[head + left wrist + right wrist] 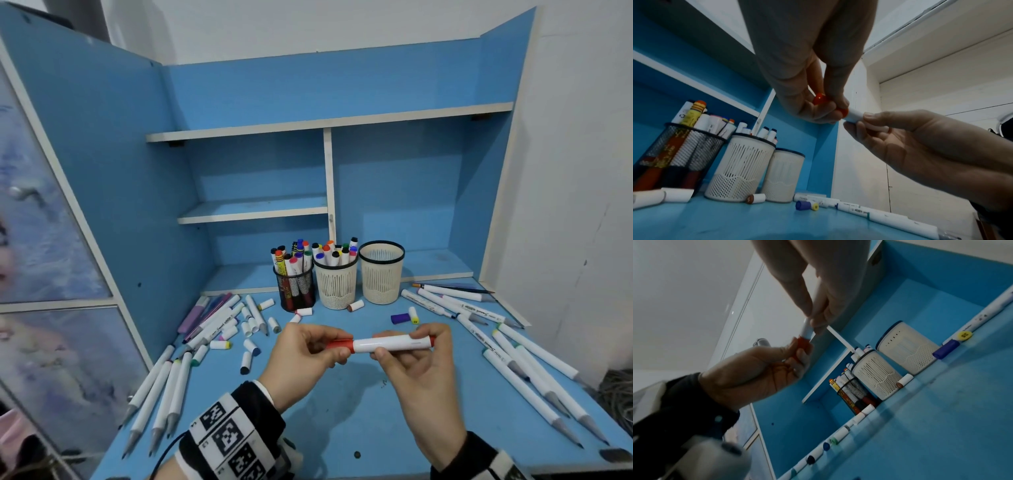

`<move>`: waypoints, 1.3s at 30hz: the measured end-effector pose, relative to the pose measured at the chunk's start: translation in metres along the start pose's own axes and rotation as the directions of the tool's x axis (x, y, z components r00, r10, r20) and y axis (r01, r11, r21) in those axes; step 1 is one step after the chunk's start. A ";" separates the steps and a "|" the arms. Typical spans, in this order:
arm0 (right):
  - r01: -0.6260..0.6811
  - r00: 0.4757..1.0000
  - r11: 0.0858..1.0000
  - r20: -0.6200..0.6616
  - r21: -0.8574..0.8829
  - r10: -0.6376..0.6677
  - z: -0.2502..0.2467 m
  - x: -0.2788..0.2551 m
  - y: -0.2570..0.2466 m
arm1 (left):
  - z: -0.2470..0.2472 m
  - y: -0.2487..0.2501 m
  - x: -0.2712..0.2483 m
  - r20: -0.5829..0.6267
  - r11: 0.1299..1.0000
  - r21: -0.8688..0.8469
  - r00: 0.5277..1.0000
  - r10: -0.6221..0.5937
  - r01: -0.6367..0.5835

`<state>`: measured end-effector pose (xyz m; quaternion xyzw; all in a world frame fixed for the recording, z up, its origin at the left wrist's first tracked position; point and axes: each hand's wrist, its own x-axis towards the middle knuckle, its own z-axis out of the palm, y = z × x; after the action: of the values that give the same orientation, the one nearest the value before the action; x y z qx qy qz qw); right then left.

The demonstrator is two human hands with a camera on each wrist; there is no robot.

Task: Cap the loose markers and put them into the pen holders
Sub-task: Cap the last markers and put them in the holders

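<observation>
- Two hands share one marker [392, 343], held level above the blue desk [342, 411]: your left hand [301, 356] pinches the red cap [339, 345] and your right hand [411, 363] grips the white barrel, thumb under and fingers over. That split lets you push cap and barrel straight toward each other along one line.
- The cap sits against the barrel's end; whether it has clicked fully home you cannot tell from here, so judge it by feel.
- You hold the marker clear of the surface, likely so the loose caps [251, 346] and bare markers beneath don't get knocked about.
- Three holders stand together at the back of the desk. The black mesh holder [297, 291] and the middle cream holder [336, 284] are packed with capped markers, while the right cream holder [382, 274] shows nothing above its rim, so it looks the easiest target for this one.
- Uncapped markers lie in two fans, one at the left [161, 387] and one at the right [534, 363], tips mostly toward you, with most caps scattered between the left fan and the holders. A purple cap [400, 318] and a yellow-ended cap [413, 314] lie touching just in front of the right holder.
- Plenty remains: well over a dozen markers still need caps, so the task seems around midway at best.
</observation>
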<state>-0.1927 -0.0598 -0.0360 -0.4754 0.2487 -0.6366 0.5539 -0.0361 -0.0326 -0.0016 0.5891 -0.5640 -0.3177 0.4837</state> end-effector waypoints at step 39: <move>0.030 0.989 0.828 0.135 -0.560 0.056 -0.028 0.081 -0.021 | -0.009 0.028 0.081 0.100 0.804 0.387 0.888 0.450 -0.451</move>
<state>-0.2220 -0.1368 -0.0038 -0.6603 0.3865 -0.4954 0.4112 -0.0252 -0.1063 0.0414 0.5240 -0.7411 -0.0729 0.4132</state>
